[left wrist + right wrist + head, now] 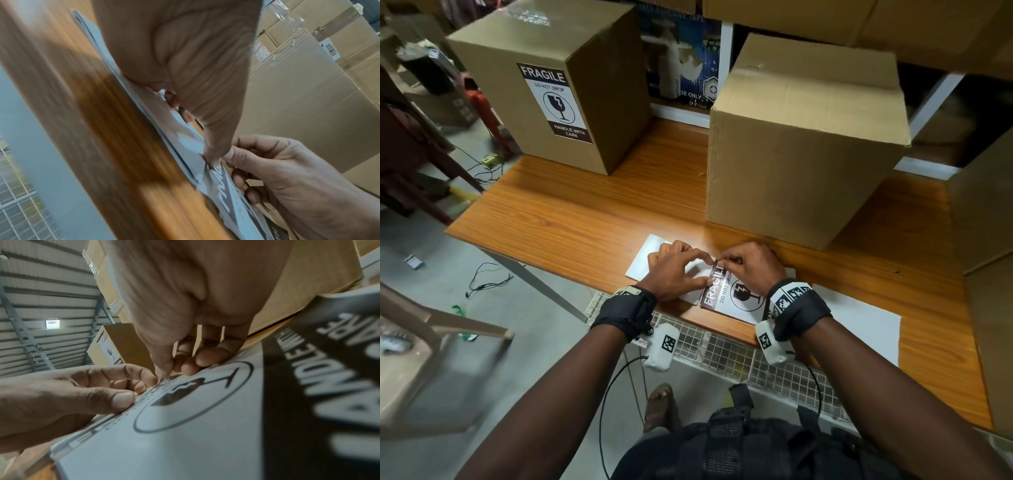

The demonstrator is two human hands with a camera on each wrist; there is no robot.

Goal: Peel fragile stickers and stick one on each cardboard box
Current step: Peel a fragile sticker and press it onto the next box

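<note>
at the table's (585,219) near edge, both hands pinch the sticker's (736,298) far corner: left hand (674,270) and right hand (751,265) with fingers curled (two boxes (791,144) behind).

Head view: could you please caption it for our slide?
Both hands pick at a fragile sticker's corner; one box labelled.

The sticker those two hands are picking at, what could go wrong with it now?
Both hands, left hand and right hand, pinch one corner of the fragile sticker, so it might tear or curl and stick to itself. The sheet hangs a little over the table edge and could slide. The right box has no sticker showing yet; a creased sticker may go on crooked.
</note>
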